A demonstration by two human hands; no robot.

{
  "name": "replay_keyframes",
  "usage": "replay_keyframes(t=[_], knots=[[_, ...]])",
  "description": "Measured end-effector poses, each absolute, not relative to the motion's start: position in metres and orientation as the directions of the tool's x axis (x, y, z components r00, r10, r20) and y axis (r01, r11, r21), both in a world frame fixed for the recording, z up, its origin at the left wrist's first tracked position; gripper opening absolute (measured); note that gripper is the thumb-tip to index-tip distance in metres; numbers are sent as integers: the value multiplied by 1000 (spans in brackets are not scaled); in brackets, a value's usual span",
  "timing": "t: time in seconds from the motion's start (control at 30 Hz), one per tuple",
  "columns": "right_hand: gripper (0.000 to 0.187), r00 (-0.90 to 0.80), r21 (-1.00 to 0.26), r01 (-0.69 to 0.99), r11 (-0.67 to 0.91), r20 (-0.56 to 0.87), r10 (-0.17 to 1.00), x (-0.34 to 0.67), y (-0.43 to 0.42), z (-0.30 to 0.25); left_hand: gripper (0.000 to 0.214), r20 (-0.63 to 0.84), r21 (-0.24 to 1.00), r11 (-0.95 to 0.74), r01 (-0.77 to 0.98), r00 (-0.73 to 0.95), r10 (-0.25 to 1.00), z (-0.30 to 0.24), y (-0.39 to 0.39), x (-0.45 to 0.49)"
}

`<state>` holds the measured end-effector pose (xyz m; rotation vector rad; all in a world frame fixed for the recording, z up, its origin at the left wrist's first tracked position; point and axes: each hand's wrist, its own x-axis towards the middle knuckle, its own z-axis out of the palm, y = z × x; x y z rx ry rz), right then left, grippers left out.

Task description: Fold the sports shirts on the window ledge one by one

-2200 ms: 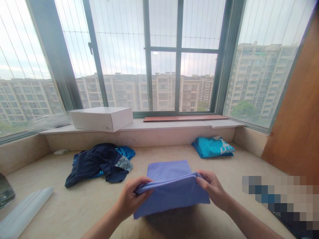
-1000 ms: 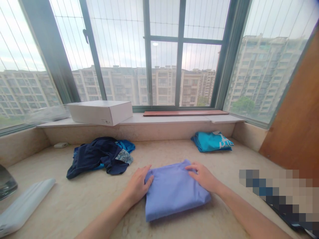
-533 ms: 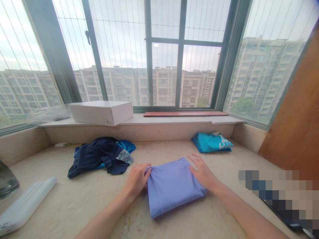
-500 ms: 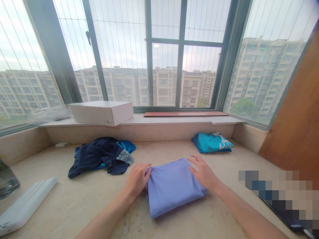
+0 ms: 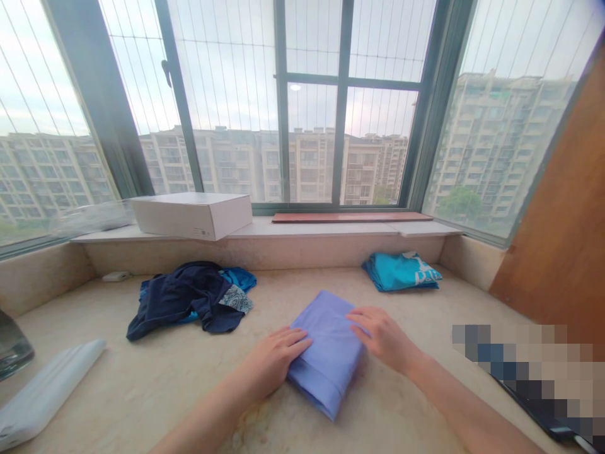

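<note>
A lilac piece of folded clothing (image 5: 331,340) lies in front of me on the stone surface, its long side slanting toward me. My left hand (image 5: 278,356) rests at its left edge, fingers stretched out over the cloth. At the opposite edge, the extended fingers of my right hand (image 5: 378,334) touch the fabric. Where my thumbs sit is partly hidden. Behind and to the left is a loose heap of dark navy clothing (image 5: 182,299) with blue and patterned parts. A folded turquoise garment (image 5: 399,272) with white print lies at the back right.
A white box (image 5: 189,217) stands on the ledge under the windows, near a reddish board (image 5: 352,217). At the left are a pale, flat, rounded object (image 5: 57,384) and a clear container (image 5: 13,347). A pixelated patch covers part of a dark device (image 5: 534,410) at right.
The lilac clothing has become narrower and turned, its right side brought inward. My left hand has moved from gripping its corner to lying over its edge; my right hand has shifted slightly inward.
</note>
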<state>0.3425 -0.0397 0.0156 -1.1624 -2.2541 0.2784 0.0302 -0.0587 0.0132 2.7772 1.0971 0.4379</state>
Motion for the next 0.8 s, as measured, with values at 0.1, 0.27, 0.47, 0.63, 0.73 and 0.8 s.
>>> replay_keyframes(t=[0.1, 0.27, 0.47, 0.63, 0.73, 0.8], knots=[[35, -661, -510, 497, 702, 303, 687, 333, -57, 19, 55, 238, 197, -624, 756, 581, 779, 10, -63, 35], [40, -634, -457, 590, 666, 248, 732, 326, -64, 18, 38, 233, 197, -528, 826, 483, 844, 19, -69, 41], [36, -712, -545, 481, 687, 215, 669, 335, -70, 30, 31, 348, 174, -593, 786, 515, 784, 27, -78, 44], [59, -779, -576, 442, 688, 134, 613, 331, -74, 31, 42, 292, 198, -701, 685, 641, 710, 21, -80, 46], [44, -768, -533, 455, 713, 169, 617, 328, -70, 23, 50, 239, 225, -709, 669, 667, 706, 18, -81, 46], [35, -756, -493, 468, 734, 207, 621, 324, -66, 17, 54, 208, 231, -697, 678, 666, 717, 18, -82, 46]])
